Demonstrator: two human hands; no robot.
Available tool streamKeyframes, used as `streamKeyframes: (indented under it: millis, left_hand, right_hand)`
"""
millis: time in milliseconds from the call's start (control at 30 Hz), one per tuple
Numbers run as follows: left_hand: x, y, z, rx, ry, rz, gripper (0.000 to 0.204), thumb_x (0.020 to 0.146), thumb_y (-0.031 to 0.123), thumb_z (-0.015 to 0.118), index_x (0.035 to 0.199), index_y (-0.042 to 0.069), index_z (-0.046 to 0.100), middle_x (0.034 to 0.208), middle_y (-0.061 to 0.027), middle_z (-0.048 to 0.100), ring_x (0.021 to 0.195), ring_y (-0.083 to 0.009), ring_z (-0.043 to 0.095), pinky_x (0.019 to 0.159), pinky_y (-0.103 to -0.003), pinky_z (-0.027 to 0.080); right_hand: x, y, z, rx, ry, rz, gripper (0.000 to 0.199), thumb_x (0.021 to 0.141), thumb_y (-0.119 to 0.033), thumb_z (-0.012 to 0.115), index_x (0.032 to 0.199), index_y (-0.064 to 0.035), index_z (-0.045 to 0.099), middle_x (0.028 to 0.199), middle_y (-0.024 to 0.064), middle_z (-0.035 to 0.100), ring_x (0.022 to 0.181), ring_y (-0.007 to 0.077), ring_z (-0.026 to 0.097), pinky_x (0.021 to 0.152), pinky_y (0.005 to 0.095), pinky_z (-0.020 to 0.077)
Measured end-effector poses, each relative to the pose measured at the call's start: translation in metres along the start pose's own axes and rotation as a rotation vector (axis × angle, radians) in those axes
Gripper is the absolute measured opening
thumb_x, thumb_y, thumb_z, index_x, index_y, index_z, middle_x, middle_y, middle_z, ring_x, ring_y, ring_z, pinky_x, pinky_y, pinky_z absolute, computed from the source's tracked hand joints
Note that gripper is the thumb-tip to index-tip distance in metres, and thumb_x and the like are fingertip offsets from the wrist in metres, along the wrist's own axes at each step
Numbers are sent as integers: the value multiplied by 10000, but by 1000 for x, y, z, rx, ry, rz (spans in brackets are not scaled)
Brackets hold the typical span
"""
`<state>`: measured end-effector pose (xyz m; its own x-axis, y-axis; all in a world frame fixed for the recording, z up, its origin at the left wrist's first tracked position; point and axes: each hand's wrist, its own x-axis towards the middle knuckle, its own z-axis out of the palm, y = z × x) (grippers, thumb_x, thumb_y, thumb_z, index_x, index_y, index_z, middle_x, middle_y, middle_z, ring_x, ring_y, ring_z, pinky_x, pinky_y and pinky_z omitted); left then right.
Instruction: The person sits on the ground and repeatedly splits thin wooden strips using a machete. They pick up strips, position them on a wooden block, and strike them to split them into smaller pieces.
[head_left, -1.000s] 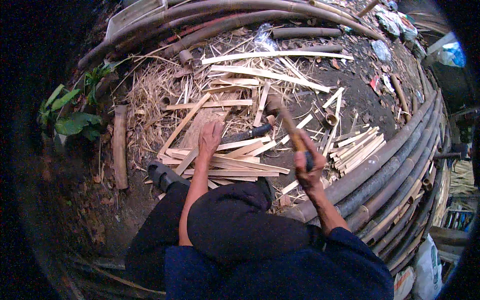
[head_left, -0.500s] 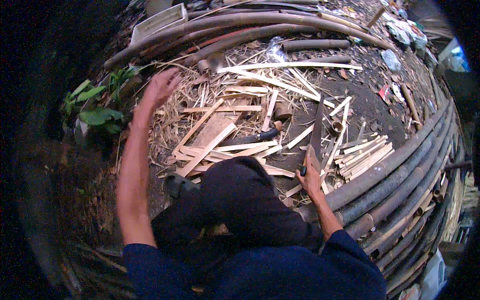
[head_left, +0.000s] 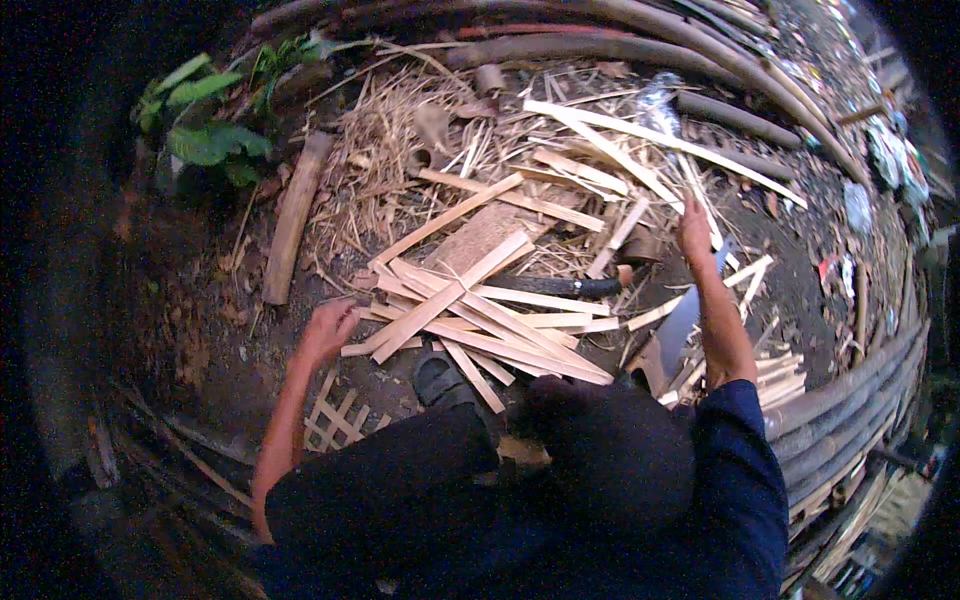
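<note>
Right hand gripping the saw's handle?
No, the right hand is higher in the view, plainly apart from the saw's handle.

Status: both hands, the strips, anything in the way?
Left hand beside piled strips. Right hand near long strips, grip unclear. Saw partly hidden by right forearm.

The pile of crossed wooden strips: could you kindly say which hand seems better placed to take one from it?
Probably the left hand: it is close to the left ends of the pile, while the right hand is farther off, its forearm partly hiding the saw.
</note>
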<state>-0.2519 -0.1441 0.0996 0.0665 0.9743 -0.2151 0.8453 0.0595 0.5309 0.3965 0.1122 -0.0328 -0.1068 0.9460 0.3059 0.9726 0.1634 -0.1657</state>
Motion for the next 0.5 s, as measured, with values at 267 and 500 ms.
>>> streamKeyframes:
  millis: [267,500]
  left_hand:
    - [-53,-26,77,-135,378,-310,255,910,150,506,1075,-15,608,1019,-163,641,941,-298,615,842,-358,467]
    - [17,2,75,-267,421,-171,235,919,119,494,1083,-10,603,1030,-144,636,948,-271,615,840,-345,470]
  right_hand:
    - [41,-13,3,-127,-227,-13,376,841,-40,468,1207,-110,516,978,215,590,853,404,595,728,485,474]
    - [36,2,23,32,-228,-302,525,721,17,565,1228,-37,439,1031,268,527,954,451,505,814,489,434]
